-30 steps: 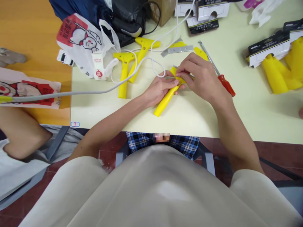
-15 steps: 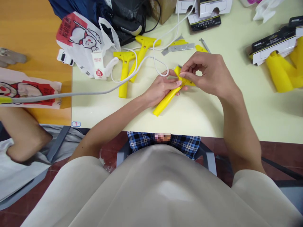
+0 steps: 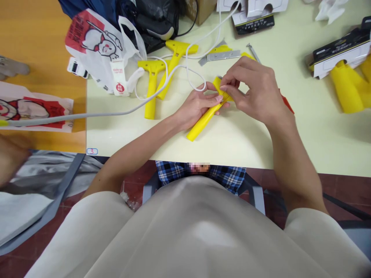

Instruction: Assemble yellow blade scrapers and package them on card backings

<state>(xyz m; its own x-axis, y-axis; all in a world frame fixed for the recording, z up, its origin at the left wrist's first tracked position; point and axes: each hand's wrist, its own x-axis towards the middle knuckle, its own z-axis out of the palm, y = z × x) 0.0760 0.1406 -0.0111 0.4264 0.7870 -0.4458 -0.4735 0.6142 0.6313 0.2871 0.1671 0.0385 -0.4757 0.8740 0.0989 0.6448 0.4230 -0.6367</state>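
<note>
Neighbour's arm (image 3: 11, 160) shifted left; curled hands (image 3: 198, 106) (image 3: 257, 90) pinch 1 yellow scraper (image 3: 203, 125).

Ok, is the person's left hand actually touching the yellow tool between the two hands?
Touching. The head view shows it: the left hand has its thumb lying on the yellow tool, with fingertips showing past its far edge.

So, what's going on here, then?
Someone at a pale table is handling a yellow tool. The left hand grips it just below its head, and the right hand is bent over that head; whether it pinches something small is unclear. Two more yellow tools lie to the left, with a pale cable across them.
</note>
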